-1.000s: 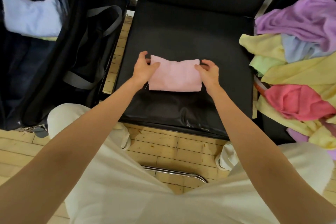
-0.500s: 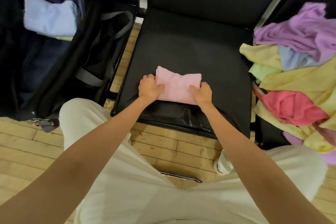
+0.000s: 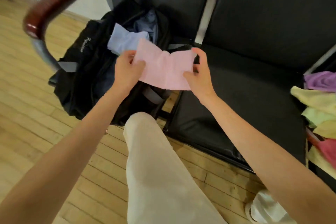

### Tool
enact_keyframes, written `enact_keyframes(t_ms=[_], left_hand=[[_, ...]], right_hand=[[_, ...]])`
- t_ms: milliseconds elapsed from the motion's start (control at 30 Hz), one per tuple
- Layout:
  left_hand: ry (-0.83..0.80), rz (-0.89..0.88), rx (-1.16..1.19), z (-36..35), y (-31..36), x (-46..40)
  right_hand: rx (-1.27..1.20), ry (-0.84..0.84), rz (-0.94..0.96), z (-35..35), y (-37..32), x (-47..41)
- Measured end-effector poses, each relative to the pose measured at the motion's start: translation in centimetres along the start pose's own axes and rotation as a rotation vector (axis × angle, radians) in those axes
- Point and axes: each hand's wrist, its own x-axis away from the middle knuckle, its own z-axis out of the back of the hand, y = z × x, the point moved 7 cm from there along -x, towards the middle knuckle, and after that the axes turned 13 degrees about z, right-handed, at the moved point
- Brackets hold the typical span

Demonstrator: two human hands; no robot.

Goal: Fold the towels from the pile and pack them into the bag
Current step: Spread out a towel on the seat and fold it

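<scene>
The folded pink towel (image 3: 164, 68) is held in the air above the open mouth of the black duffel bag (image 3: 87, 71), its long axis running from the left hand (image 3: 127, 71) to the right hand (image 3: 198, 72), tilted a little so the right end sits lower toward the viewer. A shallow crease dips across its middle, between the two grips.

White script lettering runs along the bag's near-left side panel; it is too blurred to read.

The left hand pinches the towel's left short edge, thumb on top, fingers curled underneath. The right hand grasps the right short edge, thumb near the lower corner and the index finger hooked over the upper corner; the remaining fingers are hidden behind the cloth.

Just beyond the left fingertips, a folded pale blue towel (image 3: 127, 41) lies inside the bag. Beyond the right hand is the black chair seat (image 3: 254, 87). Well to the right of the right fingers, the pile of loose towels (image 3: 320, 100) shows purple, yellow, green and red cloth.
</scene>
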Motion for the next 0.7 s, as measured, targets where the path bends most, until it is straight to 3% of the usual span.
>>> enact_keyframes(t_ms=[100,200,433,700], left_hand=[[0.084,-0.064,-0.004,5.9,1.1,-4.2],[0.153,-0.032,0.010,9.5,0.2,-8.3],[0.124,0.107,-0.316,8.6,-7.3,-16.4],[0.149,0.167,-0.550,7.0,-11.5,-20.4]], right_hand=[[0.017,-0.090,0.205,-5.5,-3.4,-3.3],[0.145,-0.089,0.235,-10.4,-4.9,-6.2],[0.502,-0.600,0.027,-21.6,0.0,-10.3],[0.550,-0.684,-0.137,-24.9,5.9,-10.6]])
